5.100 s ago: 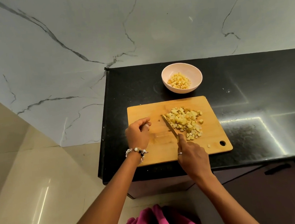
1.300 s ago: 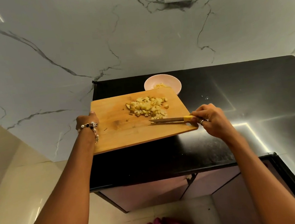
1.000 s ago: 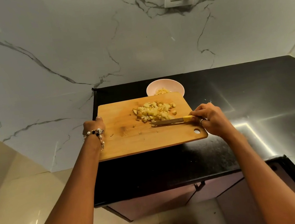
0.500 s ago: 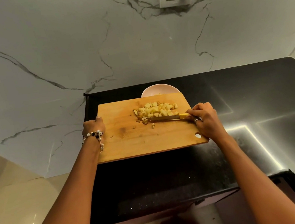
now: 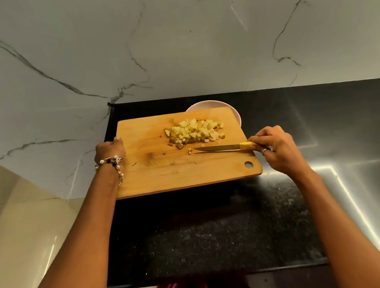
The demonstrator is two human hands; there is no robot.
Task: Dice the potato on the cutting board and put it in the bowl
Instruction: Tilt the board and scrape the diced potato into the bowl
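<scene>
Left hand point(image 5: 109, 151) grips the cutting board point(image 5: 163, 171) at 9 o'clock, raised over the bowl point(image 5: 236, 114) at 12 o'clock, while right hand point(image 5: 276, 150) pinches the knife point(image 5: 220, 148) to sweep the diced potato point(image 5: 194, 131) in.

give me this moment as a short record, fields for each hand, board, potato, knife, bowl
left hand: grips the left edge of the cutting board
right hand: holds the knife by its yellow handle
cutting board: lifted, far edge over the bowl
diced potato: piled near the board's far edge
knife: blade flat across the board, just behind the pile
bowl: pink, mostly hidden by the board
</scene>
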